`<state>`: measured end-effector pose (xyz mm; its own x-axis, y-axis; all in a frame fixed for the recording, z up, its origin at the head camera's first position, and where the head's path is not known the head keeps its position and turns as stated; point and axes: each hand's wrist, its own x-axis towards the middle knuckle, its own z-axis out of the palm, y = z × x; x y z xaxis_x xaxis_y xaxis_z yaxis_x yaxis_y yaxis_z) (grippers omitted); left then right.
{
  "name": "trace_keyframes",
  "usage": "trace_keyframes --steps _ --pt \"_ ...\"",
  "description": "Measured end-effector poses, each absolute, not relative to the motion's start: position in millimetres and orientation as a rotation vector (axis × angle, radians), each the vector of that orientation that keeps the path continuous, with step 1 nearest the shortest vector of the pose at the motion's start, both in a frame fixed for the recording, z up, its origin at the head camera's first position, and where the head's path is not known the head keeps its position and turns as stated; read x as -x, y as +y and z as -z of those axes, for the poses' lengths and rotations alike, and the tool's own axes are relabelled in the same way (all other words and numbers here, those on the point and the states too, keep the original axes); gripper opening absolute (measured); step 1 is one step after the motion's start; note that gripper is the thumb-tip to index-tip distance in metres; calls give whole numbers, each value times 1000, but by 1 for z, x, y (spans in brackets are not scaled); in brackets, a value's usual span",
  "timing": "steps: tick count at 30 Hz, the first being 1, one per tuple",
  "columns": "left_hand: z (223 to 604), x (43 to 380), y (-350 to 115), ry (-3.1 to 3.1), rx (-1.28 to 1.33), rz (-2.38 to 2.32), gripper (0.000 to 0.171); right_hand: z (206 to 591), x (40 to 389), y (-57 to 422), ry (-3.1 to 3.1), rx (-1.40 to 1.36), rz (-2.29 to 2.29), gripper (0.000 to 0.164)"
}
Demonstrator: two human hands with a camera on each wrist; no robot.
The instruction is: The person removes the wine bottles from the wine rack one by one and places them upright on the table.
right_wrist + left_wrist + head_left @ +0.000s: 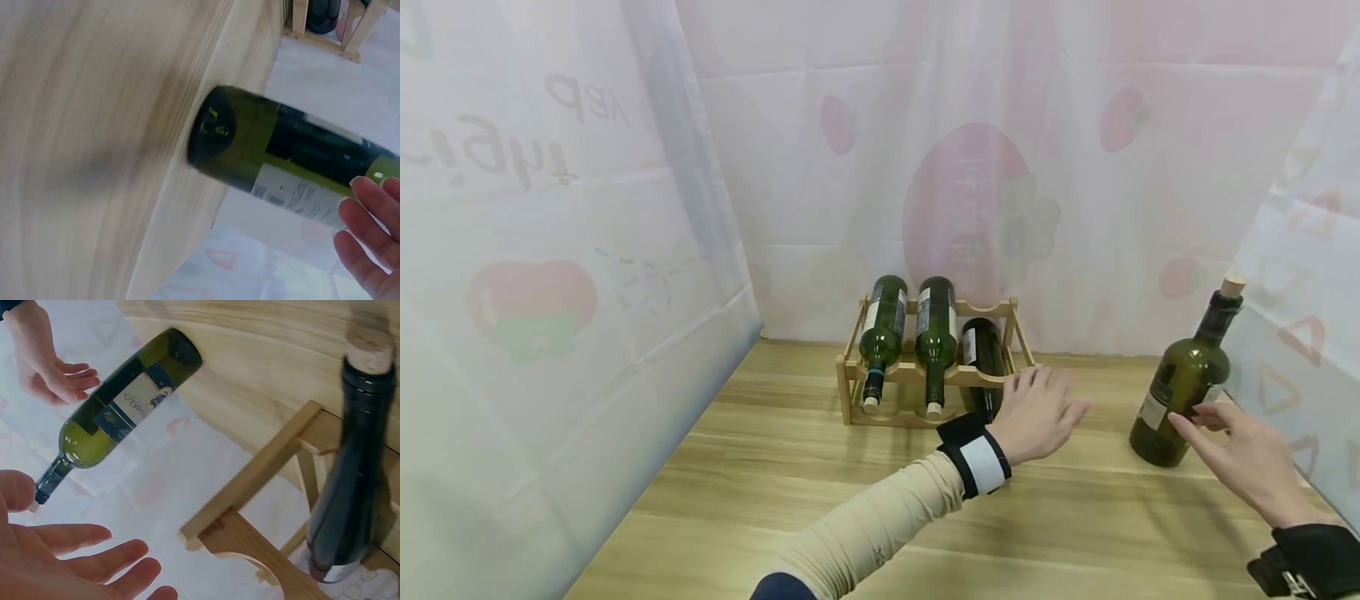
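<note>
Left hand point(59, 561), one: foreground, fingers extended, spread. Right hand point(50, 378), one: fingers loosely bent, just beside green labelled bottle point(119, 412); contact unclear. Wooden rack point(250, 473), one: partly visible. Dark bottle point(350, 475), one: cork point(370, 351) fitted, at rack. Tabletop point(250, 362): wood-grain.

A pale pink curtain point(820, 208) with red fruit prints point(1123, 119) spans the upper middle, a whiter panel point(647, 217) the left, a wood-grain surface point(722, 467) the lower centre.
</note>
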<state>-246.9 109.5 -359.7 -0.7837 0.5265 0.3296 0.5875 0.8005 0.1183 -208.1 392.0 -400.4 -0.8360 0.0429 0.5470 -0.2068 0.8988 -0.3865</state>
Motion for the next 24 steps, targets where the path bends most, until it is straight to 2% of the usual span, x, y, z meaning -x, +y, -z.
trace_keyframes --steps 7,15,24 --pt "362 246 93 -2728 823 339 47 397 211 378 -2472 -181 -578 46" --pt "363 246 76 -2765 768 327 58 397 215 360 -2527 -245 -587 52" --pt "364 249 58 -2819 712 336 56 395 221 341 -2574 -294 -567 58"
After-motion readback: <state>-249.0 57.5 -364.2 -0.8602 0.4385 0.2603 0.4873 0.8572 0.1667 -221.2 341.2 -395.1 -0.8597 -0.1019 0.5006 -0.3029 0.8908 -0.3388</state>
